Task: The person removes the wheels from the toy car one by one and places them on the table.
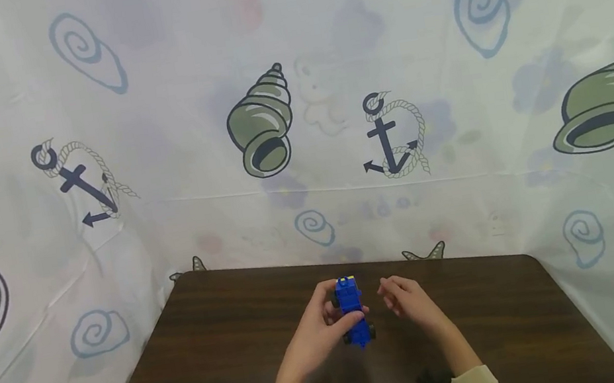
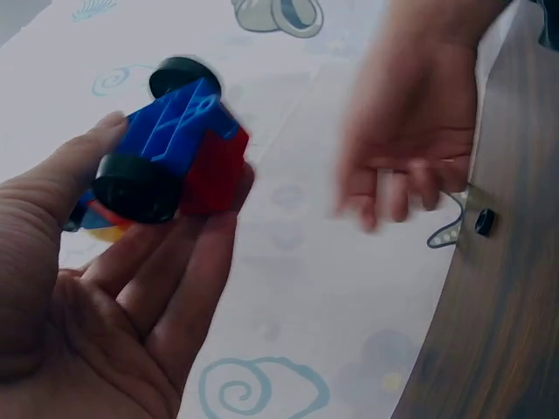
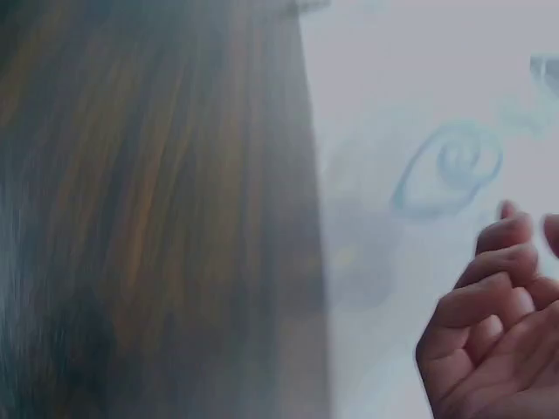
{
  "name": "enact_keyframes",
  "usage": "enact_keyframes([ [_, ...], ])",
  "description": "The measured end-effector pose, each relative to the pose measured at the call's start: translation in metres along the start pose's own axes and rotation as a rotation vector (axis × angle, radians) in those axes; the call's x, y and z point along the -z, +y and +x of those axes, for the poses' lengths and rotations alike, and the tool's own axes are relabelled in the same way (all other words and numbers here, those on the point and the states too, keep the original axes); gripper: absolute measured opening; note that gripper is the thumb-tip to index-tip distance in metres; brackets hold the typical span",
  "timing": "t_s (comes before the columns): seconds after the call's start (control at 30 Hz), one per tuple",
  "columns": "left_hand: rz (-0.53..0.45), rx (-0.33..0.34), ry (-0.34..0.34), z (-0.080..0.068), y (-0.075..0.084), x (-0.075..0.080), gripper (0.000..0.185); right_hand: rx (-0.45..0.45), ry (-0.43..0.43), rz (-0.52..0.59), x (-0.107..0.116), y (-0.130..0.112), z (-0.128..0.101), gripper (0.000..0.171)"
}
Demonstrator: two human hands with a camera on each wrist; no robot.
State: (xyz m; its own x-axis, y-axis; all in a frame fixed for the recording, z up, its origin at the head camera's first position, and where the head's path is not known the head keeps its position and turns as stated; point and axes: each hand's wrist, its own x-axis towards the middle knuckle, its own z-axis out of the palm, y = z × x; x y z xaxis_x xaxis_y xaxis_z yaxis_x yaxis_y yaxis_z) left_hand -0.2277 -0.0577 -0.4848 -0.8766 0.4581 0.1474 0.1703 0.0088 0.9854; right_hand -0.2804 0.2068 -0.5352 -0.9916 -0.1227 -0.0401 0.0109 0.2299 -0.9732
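A small toy car (image 1: 353, 311) built of blue bricks with black wheels is held above the dark wooden table (image 1: 220, 366). My left hand (image 1: 323, 329) grips it between thumb and fingers. In the left wrist view the toy car (image 2: 166, 166) shows its blue underside, a red brick and black wheels, resting on the fingers of my left hand (image 2: 113, 288). My right hand (image 1: 405, 296) hovers just right of the car, fingers loosely curled, holding nothing. The right hand (image 2: 406, 131) looks blurred in the left wrist view, and the right hand (image 3: 498, 323) shows bent fingers in its own wrist view.
A white cloth printed with shells, anchors and spirals (image 1: 389, 138) walls in the table at the back and both sides. The table's far edge (image 1: 354, 261) lies just beyond the hands. A small black fitting (image 2: 485, 223) sits on the table's edge.
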Motion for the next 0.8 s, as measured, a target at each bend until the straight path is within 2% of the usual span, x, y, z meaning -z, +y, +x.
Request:
enact_keyframes([
  [0.17,0.063,-0.026,0.094,0.001,-0.003,0.0,0.067,0.164,-0.027,-0.081,-0.03,-0.034,-0.027,0.068],
  [0.3,0.128,-0.054,0.147,-0.001,-0.002,-0.002,0.073,0.28,0.0,-0.216,-0.05,-0.052,-0.049,0.058],
  [0.43,0.162,-0.106,0.171,-0.003,0.001,-0.004,0.073,0.39,0.123,-0.399,-0.063,-0.061,-0.058,0.043],
  [0.57,0.171,-0.118,0.222,-0.006,0.005,-0.006,0.069,0.505,0.279,-0.565,-0.073,-0.062,-0.057,0.037],
  [0.67,0.155,-0.106,0.269,-0.006,0.006,-0.007,0.067,0.589,0.364,-0.613,-0.08,-0.059,-0.055,0.034],
  [0.8,0.096,-0.09,0.327,-0.005,0.006,-0.01,0.064,0.71,0.439,-0.598,-0.086,-0.056,-0.053,0.034],
])
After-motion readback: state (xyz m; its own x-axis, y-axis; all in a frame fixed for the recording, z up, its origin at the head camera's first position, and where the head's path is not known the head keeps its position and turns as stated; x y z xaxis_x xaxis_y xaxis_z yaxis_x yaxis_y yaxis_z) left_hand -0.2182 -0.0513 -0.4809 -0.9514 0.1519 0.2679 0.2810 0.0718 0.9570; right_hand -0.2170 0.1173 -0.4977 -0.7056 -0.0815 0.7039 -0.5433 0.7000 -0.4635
